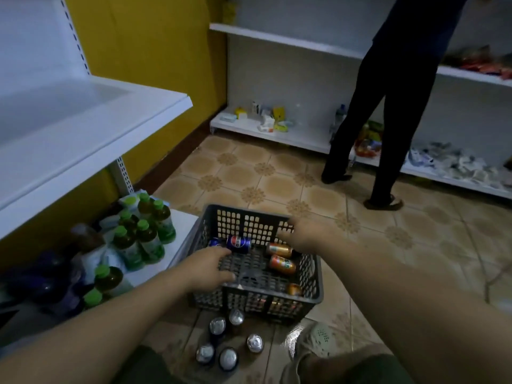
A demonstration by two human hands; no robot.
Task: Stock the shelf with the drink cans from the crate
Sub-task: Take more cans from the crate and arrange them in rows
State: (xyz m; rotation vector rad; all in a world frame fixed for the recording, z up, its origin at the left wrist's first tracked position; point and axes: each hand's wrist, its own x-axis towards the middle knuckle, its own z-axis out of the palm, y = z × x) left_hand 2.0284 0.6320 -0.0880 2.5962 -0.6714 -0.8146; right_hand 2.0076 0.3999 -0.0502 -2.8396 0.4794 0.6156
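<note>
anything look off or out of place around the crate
Nothing looks spilled or damaged. The cans left in the grey crate lie on their sides: a blue Pepsi can and orange cans. Five cans stand upright on the tiled floor in front of the crate rather than on a shelf, where feet could knock them.

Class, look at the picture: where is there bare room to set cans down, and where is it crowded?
Free: the white shelf on the left, and the crate floor between the left hand and the orange cans. Crowded: the lower shelf with green-capped bottles, and the floor beside the upright cans.
</note>
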